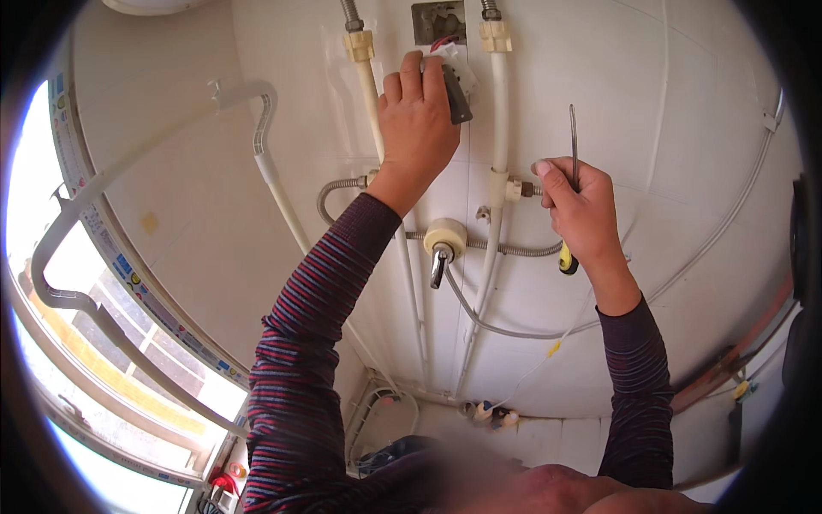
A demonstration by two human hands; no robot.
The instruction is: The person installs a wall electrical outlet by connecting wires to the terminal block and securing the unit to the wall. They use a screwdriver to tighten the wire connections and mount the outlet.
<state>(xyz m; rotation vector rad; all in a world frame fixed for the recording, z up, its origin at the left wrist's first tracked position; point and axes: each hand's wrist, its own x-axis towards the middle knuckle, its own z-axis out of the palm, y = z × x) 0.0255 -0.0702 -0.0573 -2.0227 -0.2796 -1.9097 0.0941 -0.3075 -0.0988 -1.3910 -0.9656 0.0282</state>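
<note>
My left hand [417, 120] is raised against the white tiled wall, gripping a white and grey socket cover [455, 81] just below an open wall box [438, 20] with coloured wires showing. My right hand [580, 206] is lower and to the right, closed around a screwdriver [573, 150] whose metal shaft points up and whose yellow and black handle end sticks out below the palm. Both arms wear dark striped sleeves.
Two white pipes [497, 128] with cream fittings run down the wall on either side of the box. A round shower valve with a lever [444, 244] and flexible metal hoses [522, 250] sit below my hands. A window with white bars [94, 317] fills the left. Small bottles [492, 415] stand on the floor.
</note>
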